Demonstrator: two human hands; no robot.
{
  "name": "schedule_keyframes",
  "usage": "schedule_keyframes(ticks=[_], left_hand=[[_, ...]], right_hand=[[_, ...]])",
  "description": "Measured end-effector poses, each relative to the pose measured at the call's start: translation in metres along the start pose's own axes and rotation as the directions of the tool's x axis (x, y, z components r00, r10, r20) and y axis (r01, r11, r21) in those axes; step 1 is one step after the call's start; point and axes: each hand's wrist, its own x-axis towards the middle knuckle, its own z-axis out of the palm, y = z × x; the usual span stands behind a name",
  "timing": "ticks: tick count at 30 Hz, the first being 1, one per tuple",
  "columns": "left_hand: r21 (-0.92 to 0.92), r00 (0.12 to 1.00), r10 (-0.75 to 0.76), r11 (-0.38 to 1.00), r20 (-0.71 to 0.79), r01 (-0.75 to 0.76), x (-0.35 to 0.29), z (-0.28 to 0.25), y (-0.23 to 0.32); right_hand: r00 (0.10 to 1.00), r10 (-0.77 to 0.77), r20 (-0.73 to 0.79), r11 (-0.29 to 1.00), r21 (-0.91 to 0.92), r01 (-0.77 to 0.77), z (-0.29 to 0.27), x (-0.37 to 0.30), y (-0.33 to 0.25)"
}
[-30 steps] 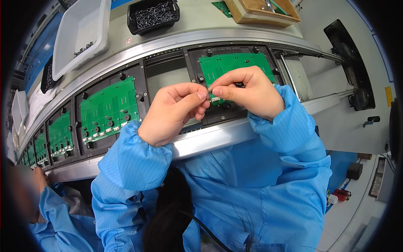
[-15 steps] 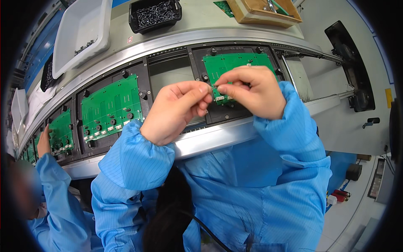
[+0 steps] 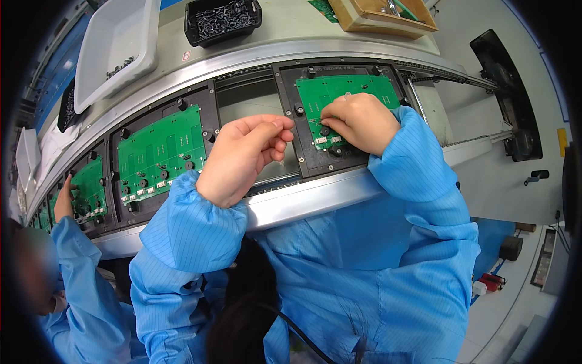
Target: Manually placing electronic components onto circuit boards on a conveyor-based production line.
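My right hand (image 3: pixel 362 124) is over a green circuit board (image 3: pixel 308 97), thumb and forefinger pinched at its surface near the left side. Whatever those fingertips grip is too small or hidden to make out. That board lies in a black carrier frame (image 3: pixel 315 167) with black knobs round it, and white connectors (image 3: pixel 321 140) line its near edge. My left hand (image 3: pixel 242 155) hovers left of the carrier, above the gap in the rail line. Its fingers are curled, thumb against forefinger; anything between them cannot be made out.
Another populated green board (image 3: pixel 160 148) sits in a carrier to the left. Farther left, a co-worker's hand (image 3: pixel 63 197) touches another board. Beyond the silver rail (image 3: pixel 339 48) stand a black bin (image 3: pixel 223 24) of small black parts, a white tray (image 3: pixel 115 54) and a wooden box (image 3: pixel 382 24).
My hands, close together before, have moved apart. The right went down onto the board, slightly right; the left drew a little left. The carriers shifted very slightly.
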Motion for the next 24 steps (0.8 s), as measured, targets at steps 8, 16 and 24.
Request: schedule_keyframes(ticks=[8,16,24], left_hand=[[0.012,1.0,0.01,1.0,-0.02,-0.01,-0.002,-0.003,0.0],[0.011,1.0,0.014,1.0,-0.009,-0.014,-0.003,-0.007,0.001],[0.016,1.0,0.008,1.0,0.003,-0.008,-0.004,-0.01,0.002]], right_hand=[[1.0,-0.008,0.022,1.0,0.002,0.008,-0.001,0.005,-0.001],[0.991,0.061,0.121,0.991,-0.129,-0.046,-0.01,0.012,-0.014],[0.972,0.009,0.233,0.974,-0.221,0.044,-0.014,0.019,-0.012]])
